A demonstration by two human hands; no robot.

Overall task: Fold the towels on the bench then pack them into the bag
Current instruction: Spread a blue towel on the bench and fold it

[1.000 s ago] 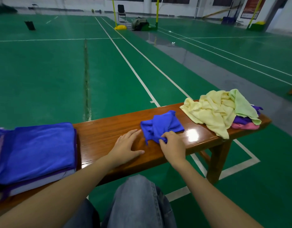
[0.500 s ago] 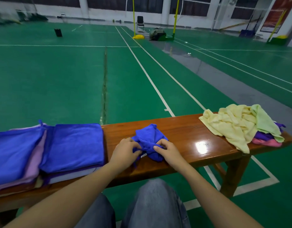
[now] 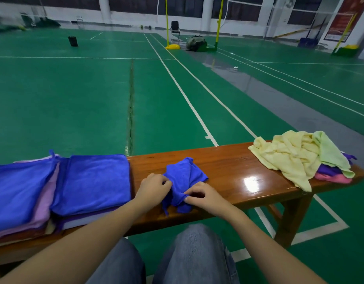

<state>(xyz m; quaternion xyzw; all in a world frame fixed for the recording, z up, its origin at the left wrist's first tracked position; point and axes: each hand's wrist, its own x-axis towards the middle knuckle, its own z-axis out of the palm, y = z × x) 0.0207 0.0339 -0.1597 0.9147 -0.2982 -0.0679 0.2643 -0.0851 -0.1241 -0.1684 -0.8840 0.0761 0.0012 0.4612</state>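
Mid-worktop [image 3: 238, 167], toward the near edge: a crumpled blue towel [image 3: 185, 177], bunched up, one tail reaching the front edge. Gripped from both sides. Left hand [image 3: 153, 189] at its left flank, fingers [image 3: 166, 184] curled into the cloth. Right hand [image 3: 205, 196] at the lower right, fingers [image 3: 190, 198] bent, pinching a fold. Hands close together, only cloth between them.

Just left of the left hand, close by the wrist: a folded stack [image 3: 91, 183], blue on top, purple and pale layers beneath. Farther left, touching it, a second folded stack [image 3: 19, 187], blue over lilac. To the right, well apart across a glossy stretch of wood, an unfolded heap: a pale yellow towel [image 3: 287, 158] on top, a light green towel [image 3: 330, 152] draped over its right side, a purple towel [image 3: 328, 170] and a pink towel [image 3: 332, 178] showing underneath, one yellow corner drooping over the front edge.

Below the worktop, knees in grey jeans [image 3: 197, 253]. Beyond, green court floor [image 3: 74, 99] with white lines. Far off: a black chair [image 3: 175, 30], a yellow post base [image 3: 172, 46], a dark bundle [image 3: 196, 44] beside it, a small black bin [image 3: 73, 41] to the left.
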